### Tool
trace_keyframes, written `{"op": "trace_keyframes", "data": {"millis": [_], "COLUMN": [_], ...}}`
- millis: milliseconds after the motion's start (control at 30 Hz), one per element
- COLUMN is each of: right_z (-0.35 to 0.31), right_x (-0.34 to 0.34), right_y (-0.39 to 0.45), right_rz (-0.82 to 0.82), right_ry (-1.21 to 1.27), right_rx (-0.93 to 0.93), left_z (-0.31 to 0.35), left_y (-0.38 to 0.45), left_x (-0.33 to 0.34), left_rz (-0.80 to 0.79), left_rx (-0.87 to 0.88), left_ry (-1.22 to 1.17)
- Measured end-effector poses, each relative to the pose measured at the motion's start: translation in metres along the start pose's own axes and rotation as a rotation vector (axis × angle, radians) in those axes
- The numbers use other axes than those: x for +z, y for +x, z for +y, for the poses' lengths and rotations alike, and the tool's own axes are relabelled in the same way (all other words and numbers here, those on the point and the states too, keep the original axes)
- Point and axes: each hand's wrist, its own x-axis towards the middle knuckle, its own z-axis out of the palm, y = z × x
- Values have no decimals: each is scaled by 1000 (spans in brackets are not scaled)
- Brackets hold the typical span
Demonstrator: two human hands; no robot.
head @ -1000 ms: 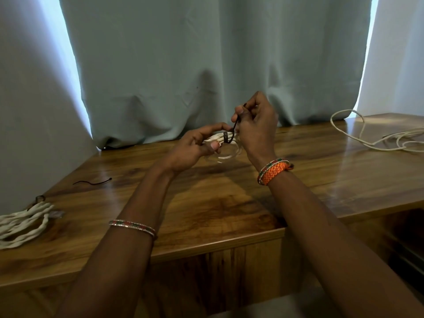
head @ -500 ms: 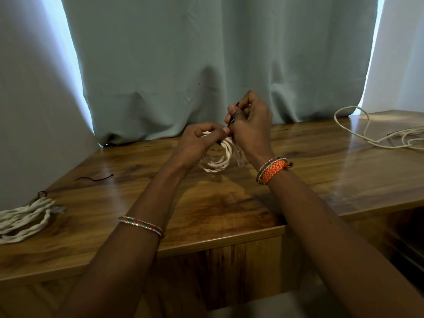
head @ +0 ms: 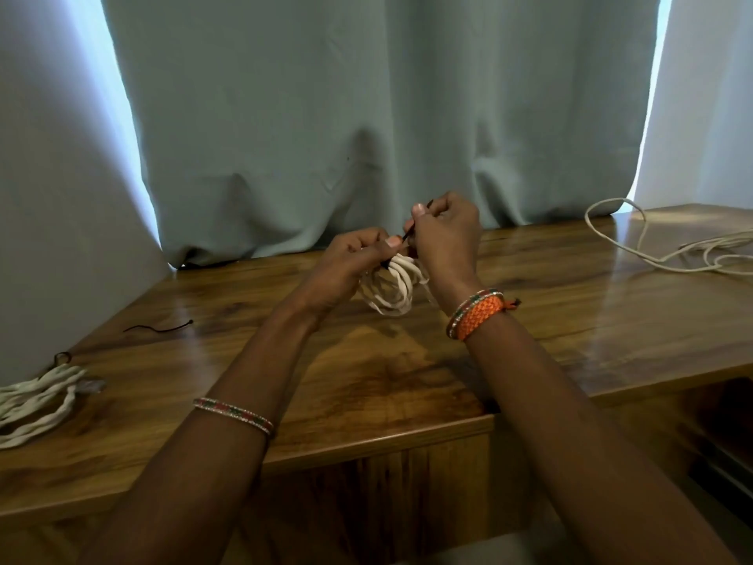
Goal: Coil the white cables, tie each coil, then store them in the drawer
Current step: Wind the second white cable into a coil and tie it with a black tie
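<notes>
two hands meet above the middle of the wooden table (head: 407, 381), near the back. the left hand (head: 346, 261) has its grip closed around the top of a white cable coil (head: 393, 287), fingers curled over the gathered loops, thumb pressed at the spot where a black tie (head: 407, 235) wraps them. the right hand (head: 446, 234) has its grip pinched shut on the free end of that black tie, thumb and forefinger holding it just above the coil, the strand running taut down to the left thumb. the coil hangs below both hands, its lower loops close to the table; whether they touch it cannot be told.

a second coil (head: 36, 401), already bundled with a dark tie at its far end, lies at the left edge of the table. a spare black tie (head: 161, 328) lies loose on the table behind it, apart from it. an uncoiled white cable (head: 635, 242) sprawls in open loops at the far right of the table. a pale blue curtain (head: 366, 116) hangs behind, its hem resting on the table's back edge.
</notes>
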Motion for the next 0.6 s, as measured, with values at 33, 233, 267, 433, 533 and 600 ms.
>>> {"op": "trace_keyframes", "data": {"millis": [33, 233, 267, 433, 533, 600], "right_z": [-3, -16, -18, -25, -24, -22], "right_x": [-2, -21, -23, -26, -27, -28], "right_y": [-1, -2, -2, -1, 0, 1], "right_rz": [-58, -287, -289, -308, -283, -275], "right_ry": [109, 502, 517, 465, 443, 434], "right_rx": [89, 321, 315, 258, 248, 244], "left_z": [1, 5, 6, 0, 0, -1], "left_y": [-1, -3, -4, -2, -2, -2], "left_x": [-2, -5, -6, -14, -11, -9], "left_rz": [-23, -131, -152, -142, -101, -65], "left_rx": [-12, 23, 40, 67, 47, 63], "left_ry": [-44, -199, -211, -82, 25, 108]}}
